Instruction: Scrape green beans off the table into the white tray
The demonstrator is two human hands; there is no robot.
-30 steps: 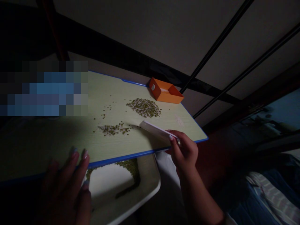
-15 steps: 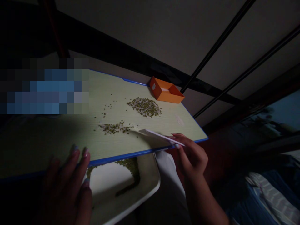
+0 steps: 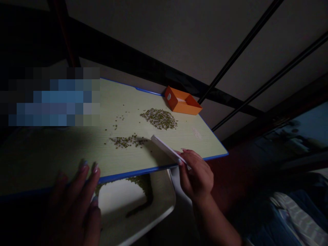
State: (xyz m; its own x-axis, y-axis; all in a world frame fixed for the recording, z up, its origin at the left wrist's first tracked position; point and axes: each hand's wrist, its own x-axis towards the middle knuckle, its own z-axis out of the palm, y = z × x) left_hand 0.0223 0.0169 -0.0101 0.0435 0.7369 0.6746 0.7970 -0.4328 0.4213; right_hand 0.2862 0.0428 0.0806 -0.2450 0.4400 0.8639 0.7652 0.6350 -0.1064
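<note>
Between the thumb and fingers of my right hand (image 3: 197, 174) is a flat, thin white strip (image 3: 166, 148), held tilted over the table near its front edge. Just left of its tip lies a small scatter of green seeds or beans (image 3: 126, 140), mixed with paler bits. A larger pile of the same seeds (image 3: 160, 118) sits farther back. My left hand (image 3: 77, 201) rests at the table's near edge in shadow, fingers spread and holding nothing. Below that edge is a white tub (image 3: 164, 201) with more green seeds along its inside.
An orange open box (image 3: 186, 102) stands at the table's back right corner. The pale green table (image 3: 123, 90) has a blue rim. A pixelated patch covers the left side. Striped and dark blue cloth (image 3: 294, 208) lies at the lower right, and a panelled wall rises behind.
My right hand moved right and slightly down with the white strip, then came back left, leaving the strip angled more steeply. My left hand stayed almost in place. The seed piles look about the same.
</note>
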